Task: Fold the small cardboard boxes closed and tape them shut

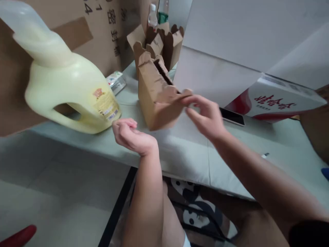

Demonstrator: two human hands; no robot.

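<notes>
A small brown cardboard box (154, 89) stands on the pale-green table, its top flaps partly raised. My right hand (203, 115) pinches the end of a flap at the box's near right corner. To the left and nearer me, my left hand (132, 135) is curled with its fingers folded in, apart from the box. What it holds, if anything, is hidden. Behind the box are more brown cardboard boxes (172, 48) with open, notched flaps. A big pale-yellow jug (74, 82) with a handle and label stands close to my left hand.
White panels or boxes (221, 44) rise at the back. A phone-like dark slab (232, 116) lies beside a red-and-white carton (272, 97). Two plastic bottles (152, 16) stand at the rear. A large cardboard carton (100, 31) fills the back left. The table's front edge (185, 173) is just beyond my lap.
</notes>
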